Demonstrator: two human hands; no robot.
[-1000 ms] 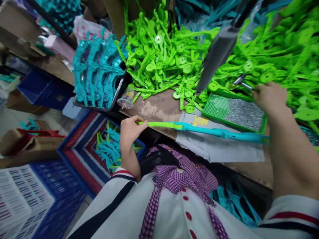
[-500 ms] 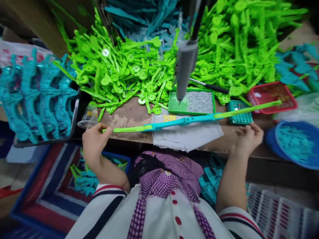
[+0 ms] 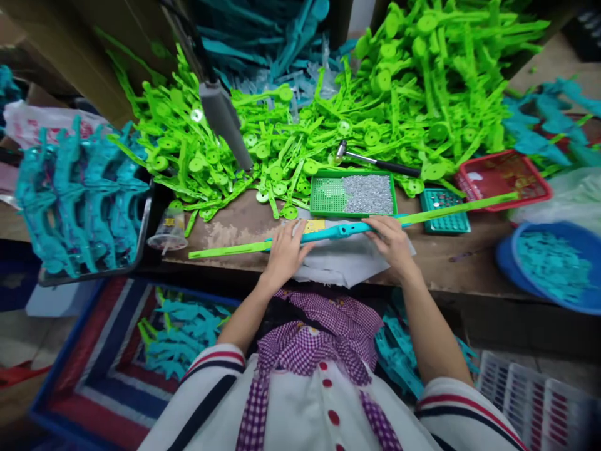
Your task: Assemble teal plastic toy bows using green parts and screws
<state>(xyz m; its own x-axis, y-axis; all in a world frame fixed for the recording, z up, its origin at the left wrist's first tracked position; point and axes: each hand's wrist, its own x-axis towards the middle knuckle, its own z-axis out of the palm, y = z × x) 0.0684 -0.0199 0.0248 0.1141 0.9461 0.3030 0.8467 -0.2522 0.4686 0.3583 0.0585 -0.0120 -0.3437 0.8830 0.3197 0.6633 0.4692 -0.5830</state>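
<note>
A long plastic strip [image 3: 340, 232], teal in the middle with a bright green arm at each end, stretches across the front of the bench. My left hand [image 3: 285, 252] is closed around it near the left joint between teal and green. Toward the right joint, my right hand [image 3: 390, 243] grips the same strip with thumb and fingers. Fingers cover parts of both joints. Beneath the strip's middle lies a white cloth [image 3: 347, 270]. Just behind it is a green tray [image 3: 323, 195] with small silvery metal pieces in its right part.
Bright green arms [image 3: 422, 88] are heaped across the back. A grey powered tool [image 3: 225, 122] hangs over the heap; a hammer [image 3: 394, 167] lies behind the tray. Rightward stand a teal box [image 3: 446, 224], red tray [image 3: 504, 156] and blue bucket [image 3: 521, 269]. A plastic cup [image 3: 168, 232] sits left.
Both hands have moved inward from the strip's outer areas and now grip it near the joints. The strip has shifted slightly left. The hanging tool has swung left, away from the tray.
</note>
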